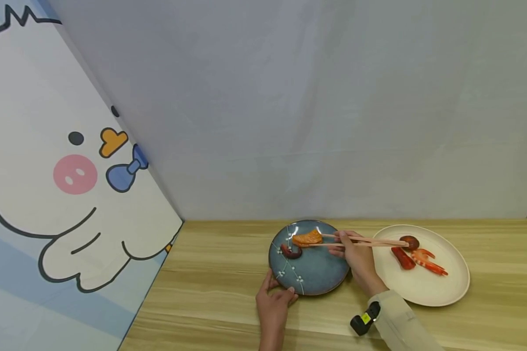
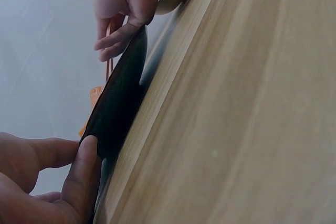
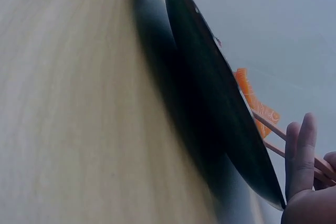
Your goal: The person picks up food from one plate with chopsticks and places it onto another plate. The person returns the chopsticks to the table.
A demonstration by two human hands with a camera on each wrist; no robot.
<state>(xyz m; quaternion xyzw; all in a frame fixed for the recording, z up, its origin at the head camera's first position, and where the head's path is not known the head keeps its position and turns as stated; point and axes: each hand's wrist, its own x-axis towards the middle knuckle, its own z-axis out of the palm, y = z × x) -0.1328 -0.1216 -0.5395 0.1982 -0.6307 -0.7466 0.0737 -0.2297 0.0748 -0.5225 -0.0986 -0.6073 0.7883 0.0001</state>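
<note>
My right hand [image 1: 355, 253] holds a pair of wooden chopsticks [image 1: 377, 241], their tips at an orange salmon piece [image 1: 306, 239] over the blue plate [image 1: 320, 273]. In the right wrist view, the salmon [image 3: 254, 103] lies between the chopsticks [image 3: 275, 150] just above the plate's rim. With thumb and fingers my left hand [image 1: 274, 304] pinches the near left edge of that plate. The left wrist view shows the plate [image 2: 121, 87] tilted, with a shadow under it. A dark red curved food piece [image 1: 291, 251] lies on the plate's left part.
To the right stands a cream plate [image 1: 439, 292] bearing a round brown piece [image 1: 410, 242], a red piece [image 1: 403, 258] and a shrimp-like piece [image 1: 429, 262]. A grey wall [image 1: 334, 122] rises behind the wooden table [image 1: 202, 292]. A cartoon panel [image 1: 83, 195] stands at left.
</note>
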